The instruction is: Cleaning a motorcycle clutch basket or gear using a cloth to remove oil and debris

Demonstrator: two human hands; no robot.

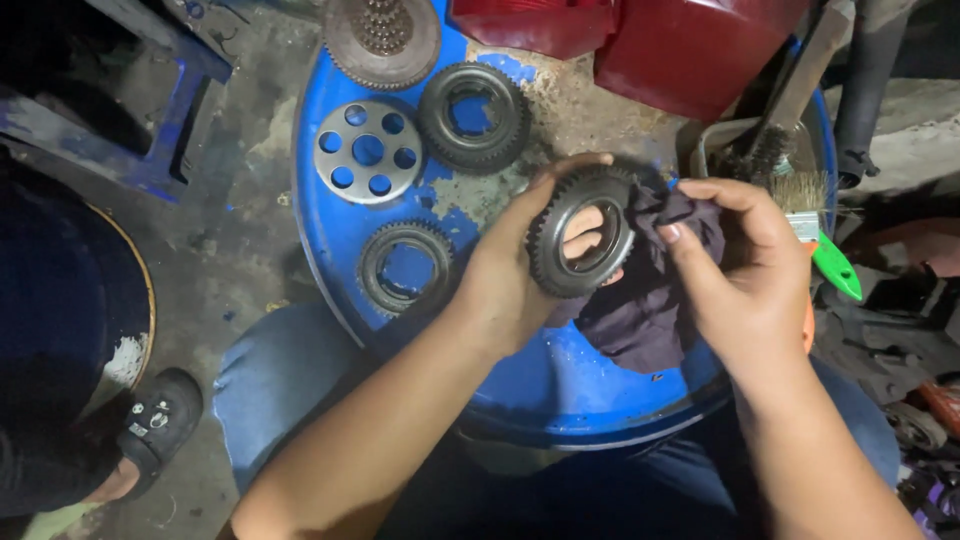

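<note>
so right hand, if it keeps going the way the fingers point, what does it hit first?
Probably the dark rag the right hand already pinches, then the ring gear in the left hand. Depth is unclear.

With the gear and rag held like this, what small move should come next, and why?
Probably turn the ring gear a little in the left hand to bring fresh teeth to the dark rag. The right hand presses the rag at the gear's right edge only; its left side is uncovered.
</note>
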